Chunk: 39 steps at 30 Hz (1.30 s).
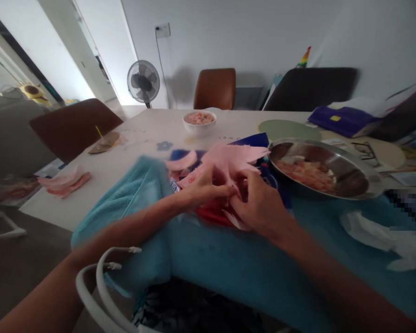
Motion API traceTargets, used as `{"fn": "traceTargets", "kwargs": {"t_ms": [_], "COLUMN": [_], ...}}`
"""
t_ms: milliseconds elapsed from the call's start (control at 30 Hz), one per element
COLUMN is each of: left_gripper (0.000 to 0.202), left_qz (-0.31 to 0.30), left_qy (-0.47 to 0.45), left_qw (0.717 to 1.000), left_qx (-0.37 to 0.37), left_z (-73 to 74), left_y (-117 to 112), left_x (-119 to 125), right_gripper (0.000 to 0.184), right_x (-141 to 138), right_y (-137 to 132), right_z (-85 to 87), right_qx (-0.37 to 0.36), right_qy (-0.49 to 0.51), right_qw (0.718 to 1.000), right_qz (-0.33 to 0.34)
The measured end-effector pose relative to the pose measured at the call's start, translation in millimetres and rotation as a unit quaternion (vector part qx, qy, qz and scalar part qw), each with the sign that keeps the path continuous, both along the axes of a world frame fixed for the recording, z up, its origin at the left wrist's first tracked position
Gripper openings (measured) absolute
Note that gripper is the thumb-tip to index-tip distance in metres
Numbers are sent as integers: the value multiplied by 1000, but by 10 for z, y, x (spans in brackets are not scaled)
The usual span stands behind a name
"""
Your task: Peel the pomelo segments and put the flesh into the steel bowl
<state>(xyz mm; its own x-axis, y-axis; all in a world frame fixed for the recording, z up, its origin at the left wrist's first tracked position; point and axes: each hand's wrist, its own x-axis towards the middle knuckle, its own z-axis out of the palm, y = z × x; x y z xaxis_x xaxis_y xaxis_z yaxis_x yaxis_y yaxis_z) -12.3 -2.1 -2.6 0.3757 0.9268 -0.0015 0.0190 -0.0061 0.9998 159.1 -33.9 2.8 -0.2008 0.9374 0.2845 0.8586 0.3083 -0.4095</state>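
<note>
- Pink sheet (229, 159): thin, ragged at its far edge, blurred. It is lifted just above the near middle of the table, between two hands and over a blue packet.
- Left hand (204, 187): fingers drawn together and pinching the sheet's lower edge, forearm reaching in from the lower left.
- Right hand (260, 203): curled, fingertips nipping the same edge, touching the left hand's fingertips.
- Red item (211, 213): lies directly under both hands; what it is cannot be told.
- Blue packet (253, 141): lies behind and beneath the sheet, partly covered by it.
- Teal towel (229, 263): spread over the near table edge, under the hands and hanging toward the viewer.
- Steel bowl (353, 175): just right of the hands, holding pinkish minced filling.
- White tissue (377, 233): crumpled on the towel, at the near right.
- White bowl (199, 128): farther back on the table (111, 166), holding similar filling.
- Green mat (287, 129): round and flat, behind the steel bowl.
- Pink pieces (65, 182): a small pile at the table's left edge, well apart from the hands.
- Fan (143, 82) and brown chair (215, 88): beyond the table's far side, by the wall.
</note>
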Motion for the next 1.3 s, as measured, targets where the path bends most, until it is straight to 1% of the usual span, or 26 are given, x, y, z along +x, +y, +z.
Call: {"fn": "traceTargets", "kwargs": {"t_ms": [133,233,333,433,567,700,800,900,1000,1100,1167,1233,1300], "left_gripper": [30,25,20,13,5,17,22,24,26,19,18,22,19], "left_qz": [-9,1,-2,-29,-68,-90,-82,-96,-113,-129,-120,-94,-87], "left_qy": [22,30,32,11,-39,-97,-113,-126,-151,-152,-149,-156,-159], "left_qw": [1000,999,999,1000,997,991,989,986,980,976,978,980,981], "left_qx": [16,16,10,1,-14,-17,-38,-52,-64,-84,-86,-80,-73], "left_z": [-44,-61,-46,-34,-50,-43,-7,4,-27,-67,-79,-78,-69], "left_y": [6,6,-1,-9,-11,-15,-30,-36,-23,-9,-9,-15,-23], "left_x": [-3,2,5,6,8,9,8,7,9,18,29,42,52], "right_gripper": [35,31,28,29,26,32,34,37,44,47,46,45,44], "right_x": [-45,-54,-20,32,90,155,207,227,199,154,136,135,144], "right_y": [1,7,28,50,63,68,68,61,44,24,13,5,-3], "right_z": [-15,-9,29,69,88,111,156,195,196,168,151,144,148], "right_qx": [14,25,5,-14,-15,-24,-50,-70,-83,-84,-71,-57,-55], "right_qy": [-39,-49,-36,-5,34,53,75,99,118,113,120,136,148], "right_qw": [999,997,997,996,995,994,991,988,986,988,988,987,985], "right_qz": [30,54,73,85,97,94,97,93,84,64,63,69,71]}}
